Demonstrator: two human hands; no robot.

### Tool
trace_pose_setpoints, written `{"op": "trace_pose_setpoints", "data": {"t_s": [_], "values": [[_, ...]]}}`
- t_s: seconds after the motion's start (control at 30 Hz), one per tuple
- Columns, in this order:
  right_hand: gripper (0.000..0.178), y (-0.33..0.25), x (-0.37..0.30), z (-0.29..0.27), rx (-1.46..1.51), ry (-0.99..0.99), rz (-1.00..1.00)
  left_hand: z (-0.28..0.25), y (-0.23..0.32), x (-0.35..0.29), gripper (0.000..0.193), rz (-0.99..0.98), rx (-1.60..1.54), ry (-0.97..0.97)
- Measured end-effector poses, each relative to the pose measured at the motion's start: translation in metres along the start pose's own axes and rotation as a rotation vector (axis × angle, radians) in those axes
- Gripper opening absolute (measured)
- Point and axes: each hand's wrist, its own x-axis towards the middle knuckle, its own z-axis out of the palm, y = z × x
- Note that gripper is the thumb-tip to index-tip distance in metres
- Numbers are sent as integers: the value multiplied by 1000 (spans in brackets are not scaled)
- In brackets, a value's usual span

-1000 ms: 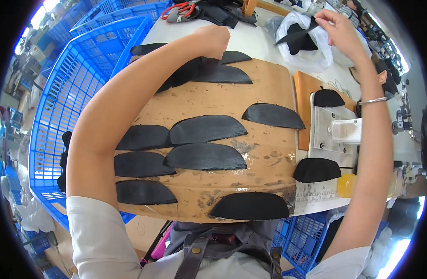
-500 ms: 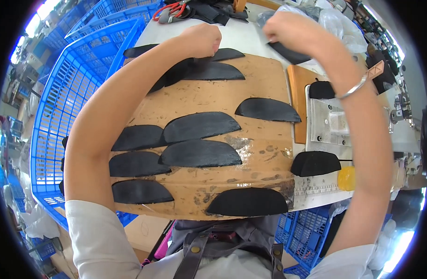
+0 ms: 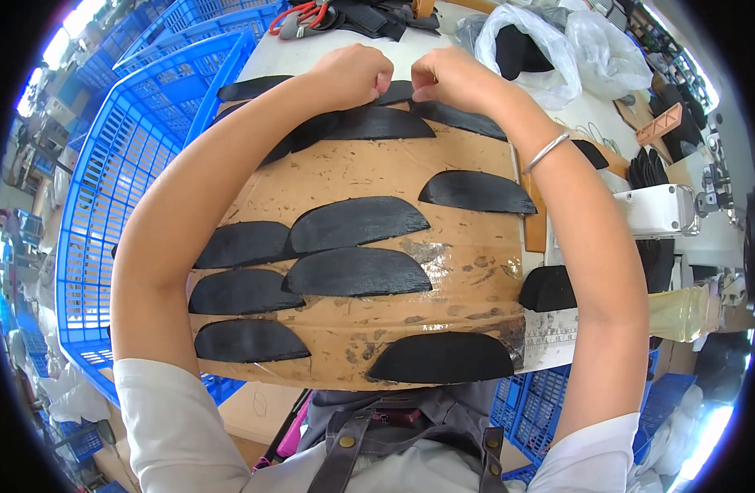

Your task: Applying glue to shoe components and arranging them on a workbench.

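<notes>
My left hand (image 3: 353, 76) is closed above the far side of a brown board (image 3: 468, 246); anything in its curled fingers is hidden. Close beside it, my right hand (image 3: 453, 77) pinches the upper edge of a black half-moon piece (image 3: 464, 121), which lies slantwise at the board's far right. A similar black piece (image 3: 381, 125) is just below my left hand, and part of another black piece (image 3: 396, 94) shows between the hands. Several more lie across the board, such as an overlapping pair's black piece (image 3: 357, 222) and a single black piece (image 3: 443, 357) at the near edge.
A blue plastic crate (image 3: 106, 222) stands along the left. Red-handled scissors (image 3: 299, 18) and black scraps lie at the back. Clear plastic bags (image 3: 558, 66) are at back right, one holding something black. A metal machine part (image 3: 661, 209) stands beyond my right forearm.
My right hand has moved left, bringing the black half-moon piece from the board's far right side to beside my left hand. My left hand has hardly moved.
</notes>
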Motion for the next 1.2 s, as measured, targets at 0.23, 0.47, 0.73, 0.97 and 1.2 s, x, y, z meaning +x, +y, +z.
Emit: {"op": "trace_pose_setpoints", "data": {"t_s": [0.23, 0.47, 0.73, 0.97, 1.2], "values": [[9, 0, -9, 3, 157, -76, 105, -1, 1, -3, 8, 22, 19, -6], [14, -11, -15, -1, -69, -3, 165, -6, 2, -4, 6, -75, 103, -3], [20, -7, -15, 4, 128, 167, 238, -8, -3, -6, 9, -157, 33, -70], [14, -6, -18, 3, 124, 304, 253, -8, -3, -4, 10, -160, 86, -72], [5, -46, -17, 12, -145, 155, -175, -10, -16, -5, 11, -93, -17, -44]]}}
